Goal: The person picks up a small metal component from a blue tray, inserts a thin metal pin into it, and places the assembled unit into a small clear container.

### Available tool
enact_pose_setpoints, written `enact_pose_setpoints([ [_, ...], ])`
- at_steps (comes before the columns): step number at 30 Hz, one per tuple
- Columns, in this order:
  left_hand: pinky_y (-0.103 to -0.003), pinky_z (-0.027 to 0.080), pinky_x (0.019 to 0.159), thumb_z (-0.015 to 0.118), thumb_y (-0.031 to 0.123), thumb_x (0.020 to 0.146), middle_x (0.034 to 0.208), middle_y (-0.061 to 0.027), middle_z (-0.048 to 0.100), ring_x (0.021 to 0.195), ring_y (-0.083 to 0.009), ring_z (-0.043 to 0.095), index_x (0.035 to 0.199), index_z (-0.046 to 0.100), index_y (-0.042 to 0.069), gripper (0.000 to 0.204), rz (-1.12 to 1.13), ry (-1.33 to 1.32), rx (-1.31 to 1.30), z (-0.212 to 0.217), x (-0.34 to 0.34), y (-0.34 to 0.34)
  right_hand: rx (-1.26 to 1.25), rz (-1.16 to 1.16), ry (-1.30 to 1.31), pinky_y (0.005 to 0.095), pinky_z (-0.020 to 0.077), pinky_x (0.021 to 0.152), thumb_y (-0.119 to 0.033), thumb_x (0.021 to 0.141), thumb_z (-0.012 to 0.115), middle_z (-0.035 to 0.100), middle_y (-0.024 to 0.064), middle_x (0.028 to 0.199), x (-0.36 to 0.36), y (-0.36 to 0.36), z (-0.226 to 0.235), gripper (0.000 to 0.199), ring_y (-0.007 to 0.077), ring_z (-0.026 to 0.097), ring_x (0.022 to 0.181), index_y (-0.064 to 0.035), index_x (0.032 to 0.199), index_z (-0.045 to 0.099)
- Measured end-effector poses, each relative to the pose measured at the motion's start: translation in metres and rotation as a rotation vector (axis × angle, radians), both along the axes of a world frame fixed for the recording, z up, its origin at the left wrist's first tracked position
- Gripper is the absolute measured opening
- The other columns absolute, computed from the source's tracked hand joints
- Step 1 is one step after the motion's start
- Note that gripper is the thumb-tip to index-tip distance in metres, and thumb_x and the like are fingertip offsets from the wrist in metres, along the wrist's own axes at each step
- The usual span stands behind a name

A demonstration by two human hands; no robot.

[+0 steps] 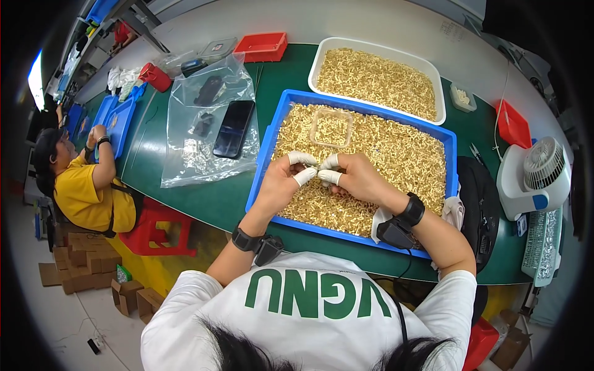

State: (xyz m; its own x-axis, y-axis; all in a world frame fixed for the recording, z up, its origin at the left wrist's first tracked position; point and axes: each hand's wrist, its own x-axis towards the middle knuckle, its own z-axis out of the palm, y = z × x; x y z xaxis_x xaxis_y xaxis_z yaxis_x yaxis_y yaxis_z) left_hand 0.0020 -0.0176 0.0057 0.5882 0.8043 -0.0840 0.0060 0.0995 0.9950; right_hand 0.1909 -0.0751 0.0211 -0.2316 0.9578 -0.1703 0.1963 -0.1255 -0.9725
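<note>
Left hand (286,179) and right hand (352,176) fingers pinching tiny pale-gold parts (396,154), heaped in blue tray (270,145)

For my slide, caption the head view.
Both hands, fingertips in white cots, pinch a small piece over a blue tray of gold-coloured parts.

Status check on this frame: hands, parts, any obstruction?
Left hand and right hand fingertips pinched together over blue tray of small gold parts. Pinched piece too small to confirm. Nothing obstructing.
</note>
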Motion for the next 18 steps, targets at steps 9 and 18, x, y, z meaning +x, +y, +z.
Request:
enact_pose_setpoints([
  [9, -0.037, 0.046, 0.073, 0.070, 0.013, 0.074, 0.086, -0.0111, 0.062, 0.079, -0.0279, 0.059, 0.095, 0.065, 0.006, 0.023, -0.281, 0.831, 0.937, 0.009, -0.024, 0.011, 0.058, -0.178, -0.174, 0.0217, 0.0419, 0.048, -0.012, 0.093, 0.051, 0.058, 0.0017, 0.066, 0.015, 0.011, -0.007, 0.030, 0.0057, 0.051, 0.053, 0.0033, 0.119, 0.054],
  [18, -0.032, 0.047, 0.068, 0.066, 0.007, 0.079, 0.082, -0.0087, 0.062, 0.073, -0.0209, 0.058, 0.093, 0.066, 0.004, 0.014, -0.134, 0.693, 0.674, -0.004, -0.022, 0.004, -0.091, -0.175, -0.014, 0.0259, 0.0446, 0.053, -0.014, 0.091, 0.056, 0.059, 0.0029, 0.066, 0.010, 0.008, -0.006, 0.030, 0.0082, 0.054, 0.057, 0.0031, 0.116, 0.057],
])
